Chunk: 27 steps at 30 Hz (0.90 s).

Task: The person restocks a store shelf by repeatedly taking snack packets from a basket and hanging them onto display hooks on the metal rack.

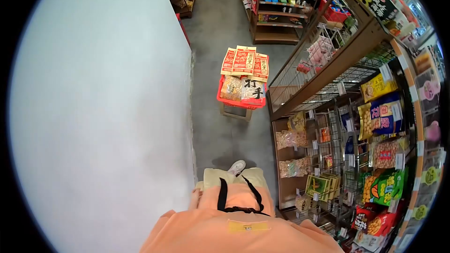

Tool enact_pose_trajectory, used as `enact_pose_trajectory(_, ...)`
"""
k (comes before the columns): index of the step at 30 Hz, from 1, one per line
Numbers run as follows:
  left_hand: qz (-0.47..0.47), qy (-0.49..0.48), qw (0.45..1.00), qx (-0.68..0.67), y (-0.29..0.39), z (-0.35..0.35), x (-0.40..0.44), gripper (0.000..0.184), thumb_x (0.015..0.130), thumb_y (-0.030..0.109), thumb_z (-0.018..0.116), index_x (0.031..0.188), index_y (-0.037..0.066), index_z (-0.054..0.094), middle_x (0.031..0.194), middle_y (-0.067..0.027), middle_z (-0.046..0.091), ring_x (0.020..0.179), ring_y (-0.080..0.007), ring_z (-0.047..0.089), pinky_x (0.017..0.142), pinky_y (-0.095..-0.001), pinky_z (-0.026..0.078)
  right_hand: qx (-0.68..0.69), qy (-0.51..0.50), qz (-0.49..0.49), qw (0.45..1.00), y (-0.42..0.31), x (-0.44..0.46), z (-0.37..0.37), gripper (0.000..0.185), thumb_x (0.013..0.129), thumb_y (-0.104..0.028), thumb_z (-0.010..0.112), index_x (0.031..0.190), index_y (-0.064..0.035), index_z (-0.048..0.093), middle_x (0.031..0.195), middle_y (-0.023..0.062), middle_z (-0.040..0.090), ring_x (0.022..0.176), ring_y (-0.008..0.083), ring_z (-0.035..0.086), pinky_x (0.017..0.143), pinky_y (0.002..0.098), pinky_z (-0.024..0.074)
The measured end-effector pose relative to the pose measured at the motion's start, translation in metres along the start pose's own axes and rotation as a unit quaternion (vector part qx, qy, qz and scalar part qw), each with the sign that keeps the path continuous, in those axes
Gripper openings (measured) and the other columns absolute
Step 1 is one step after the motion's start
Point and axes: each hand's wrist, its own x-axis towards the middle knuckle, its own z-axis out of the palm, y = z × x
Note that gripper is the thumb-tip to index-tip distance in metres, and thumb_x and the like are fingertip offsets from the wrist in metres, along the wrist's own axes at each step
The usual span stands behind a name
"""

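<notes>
My left hand (195, 197) hangs low beside my body, close to the white wall; only a small part of it shows, and its fingers are too unclear to read. Nothing can be made out in it. My right hand is out of view. Ahead of me, apart from my hands, a red basket (241, 105) rests on a small stool (236, 113). Several red and cream snack packets (244, 61) lie across its far side. Nearer to me in it are a clear bag of light-brown food (231, 87) and a white bag with large black characters (253, 89).
A white wall (108, 103) runs along my left. On my right stands a wire rack (328, 159) with bagged snacks, including a green bag (385, 187) and a blue bag (386, 115). Farther ahead is a stocked shelf unit (276, 33). Grey floor (213, 33) stretches between them.
</notes>
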Motion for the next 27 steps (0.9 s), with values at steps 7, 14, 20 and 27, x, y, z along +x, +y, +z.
enact_pose_trajectory(7,-0.012,0.096,0.994,0.050,-0.051,-0.078,-0.021,0.025,0.078,0.021,0.050,0.094,0.002,0.052,0.083,-0.0091,0.057,0.069,-0.0156,0.054,0.062,-0.0277,0.044,0.108,-0.058,-0.055,0.991,-0.023,0.044,0.042,0.036,0.076,-0.020,0.050,0.107,-0.0015,0.046,0.090,0.0142,0.057,0.071,0.0214,0.057,0.057,0.0299,0.0489)
enact_pose_trajectory(14,0.090,0.032,0.988,0.122,0.011,-0.048,0.009,0.025,0.078,0.021,0.050,0.094,0.002,0.052,0.083,-0.0094,0.057,0.069,-0.0159,0.054,0.062,-0.0280,0.044,0.252,-0.076,-0.129,0.956,-0.094,0.039,0.159,0.028,0.076,-0.021,0.051,0.098,-0.0035,0.051,0.089,0.0143,0.058,0.073,0.0201,0.058,0.054,0.0278,0.0474)
enact_pose_trajectory(20,0.159,-0.016,0.976,0.150,0.096,-0.032,0.071,0.025,0.078,0.021,0.051,0.094,0.002,0.052,0.083,-0.0096,0.057,0.068,-0.0161,0.054,0.061,-0.0281,0.044,0.187,-0.077,-0.116,0.972,-0.163,-0.008,0.235,0.035,0.079,-0.027,0.049,0.108,-0.0074,0.049,0.101,0.0088,0.057,0.089,0.0207,0.055,0.074,0.0321,0.0433)
enact_pose_trajectory(27,0.197,-0.012,0.974,0.112,0.160,-0.022,0.142,0.024,0.077,0.020,0.051,0.094,0.002,0.052,0.083,-0.0099,0.057,0.068,-0.0163,0.054,0.061,-0.0284,0.044,0.131,-0.027,-0.193,0.972,-0.230,-0.032,0.289,0.024,0.077,-0.020,0.053,0.096,-0.0064,0.056,0.088,0.0098,0.060,0.077,0.0188,0.058,0.065,0.0256,0.0467)
